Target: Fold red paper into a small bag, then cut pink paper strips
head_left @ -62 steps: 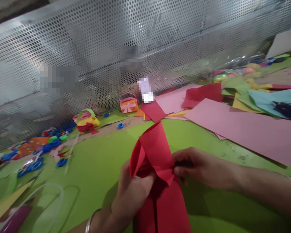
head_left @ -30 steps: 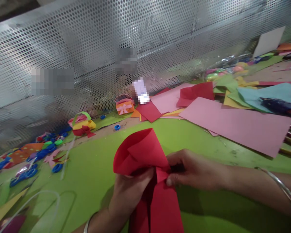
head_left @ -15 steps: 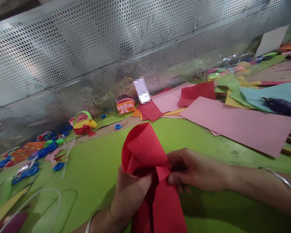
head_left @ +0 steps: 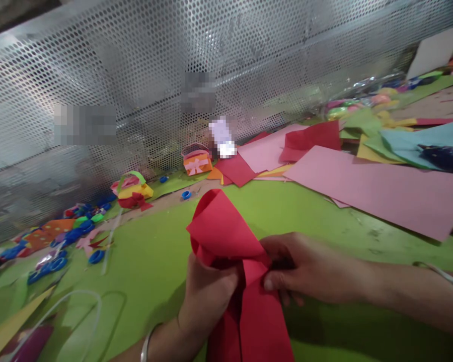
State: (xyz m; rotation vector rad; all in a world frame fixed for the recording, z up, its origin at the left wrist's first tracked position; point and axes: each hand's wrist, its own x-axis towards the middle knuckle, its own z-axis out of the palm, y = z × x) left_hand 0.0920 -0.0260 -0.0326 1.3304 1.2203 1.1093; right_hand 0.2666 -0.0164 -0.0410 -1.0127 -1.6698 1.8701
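Right in front of us, folded red paper (head_left: 263,306) is sitting front and centre over the green table (head_left: 147,254). The left hand (head_left: 208,294) is closing around its curled top, thumb resting below the flap, seemingly keeping that curl from springing flat. The right hand (head_left: 310,270) is pinching the right edge narrowly, thumb against fingers, likely steadying the fold. Beyond, a pink sheet (head_left: 385,191) is lying rightward, presumably within reach.
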